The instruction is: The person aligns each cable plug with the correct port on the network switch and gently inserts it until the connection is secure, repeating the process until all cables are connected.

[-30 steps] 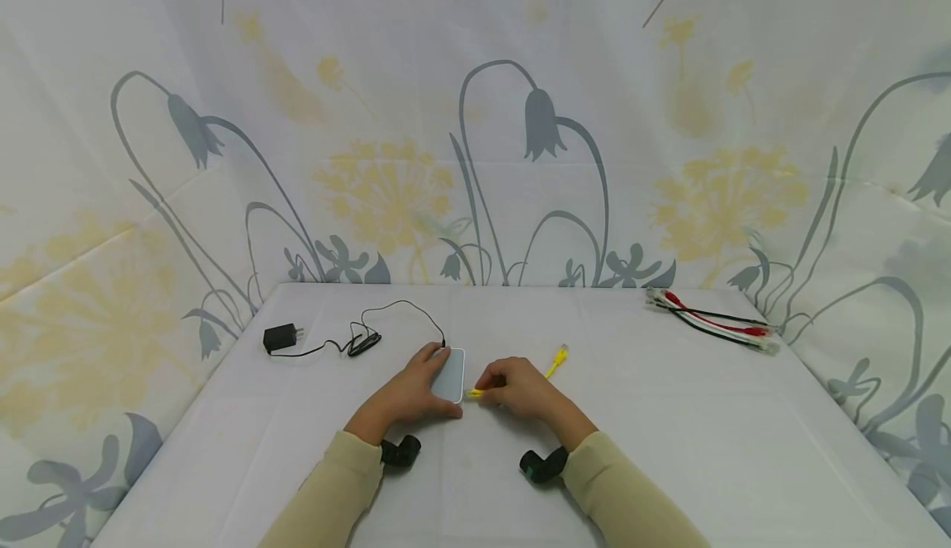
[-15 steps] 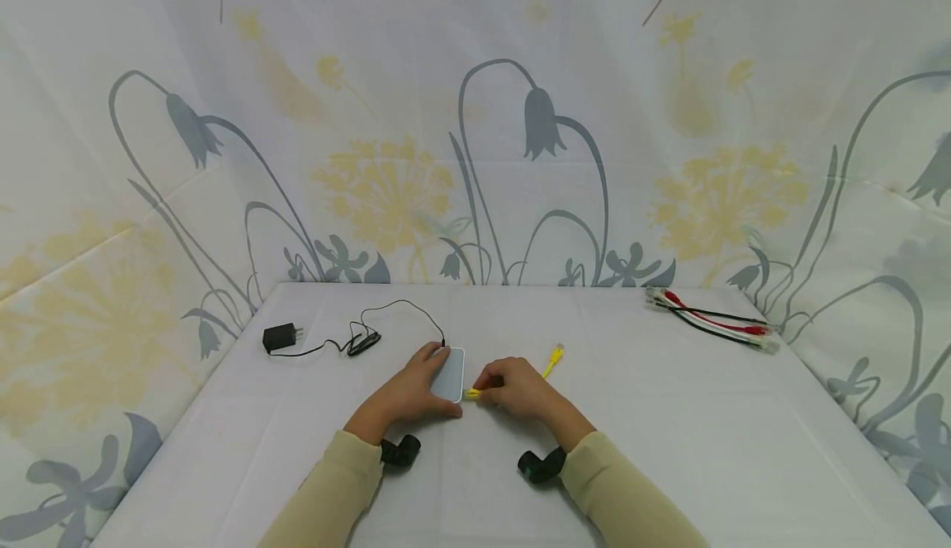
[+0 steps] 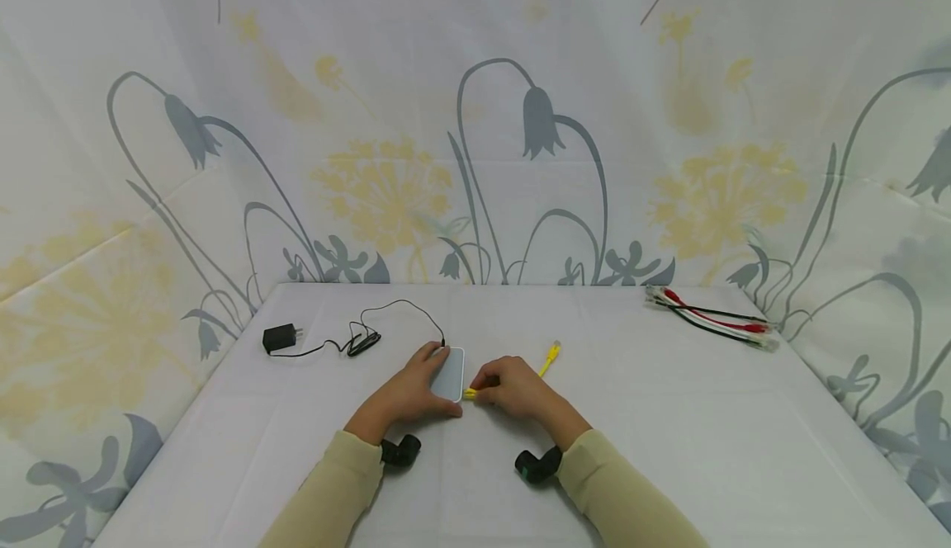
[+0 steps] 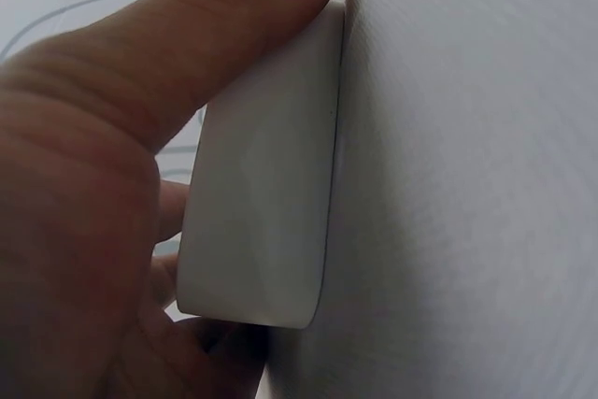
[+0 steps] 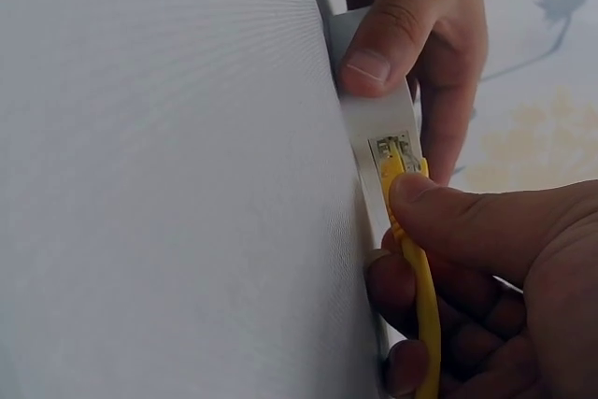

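My left hand (image 3: 401, 389) grips a small white network box (image 3: 448, 377) with a grey top, thumb along the near side and fingers at the far side. In the left wrist view the box's plain white side (image 4: 262, 175) stands close on the tabletop. My right hand (image 3: 520, 389) pinches the plug end of a short yellow Ethernet cable (image 5: 426, 301) between thumb and fingers. The plug's clear tip is at the port (image 5: 383, 147) in the box's right side, partly in its mouth. Past my right hand, the cable's other plug (image 3: 553, 351) points away; my hand hides the cable's middle.
A thin black cord (image 3: 404, 301) runs from the box's far end, through a bundled coil (image 3: 364, 343), to a black power adapter (image 3: 279, 337) at left. Several black, red and white cables (image 3: 709, 319) lie at the back right of the white table (image 3: 631, 441). Behind hangs a flowered curtain (image 3: 475, 119).
My right hand has shifted slightly left, bringing the yellow plug up to the box. The cable's free end has drifted left too. My left hand and the box stay in place.
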Available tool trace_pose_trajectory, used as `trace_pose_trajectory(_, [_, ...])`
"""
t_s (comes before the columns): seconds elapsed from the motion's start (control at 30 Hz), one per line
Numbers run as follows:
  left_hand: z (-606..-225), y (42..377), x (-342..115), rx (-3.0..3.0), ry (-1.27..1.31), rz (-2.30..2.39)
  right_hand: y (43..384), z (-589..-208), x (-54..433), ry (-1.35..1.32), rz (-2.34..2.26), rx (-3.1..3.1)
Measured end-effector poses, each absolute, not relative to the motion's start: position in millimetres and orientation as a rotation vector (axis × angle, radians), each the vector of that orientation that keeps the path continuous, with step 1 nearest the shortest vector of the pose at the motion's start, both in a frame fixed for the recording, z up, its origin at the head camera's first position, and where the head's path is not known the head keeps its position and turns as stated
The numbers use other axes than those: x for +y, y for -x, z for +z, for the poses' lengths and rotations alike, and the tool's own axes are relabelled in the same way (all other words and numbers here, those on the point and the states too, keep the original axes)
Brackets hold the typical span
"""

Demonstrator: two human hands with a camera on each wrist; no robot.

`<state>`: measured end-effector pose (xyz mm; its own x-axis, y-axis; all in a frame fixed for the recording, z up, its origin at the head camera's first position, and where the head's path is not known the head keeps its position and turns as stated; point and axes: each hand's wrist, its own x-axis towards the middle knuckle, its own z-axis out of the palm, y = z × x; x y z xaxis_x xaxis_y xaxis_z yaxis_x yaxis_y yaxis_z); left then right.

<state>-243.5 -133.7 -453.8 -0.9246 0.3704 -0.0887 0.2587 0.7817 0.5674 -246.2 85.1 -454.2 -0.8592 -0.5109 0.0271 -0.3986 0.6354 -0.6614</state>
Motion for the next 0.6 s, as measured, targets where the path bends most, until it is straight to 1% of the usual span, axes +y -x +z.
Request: trace_pose_trajectory(0.6, [-451.3, 241.7, -133.4, 2.802, -0.534, 0.849, 243.9, -449.3, 80.1, 0.767, -0.997, 2.704])
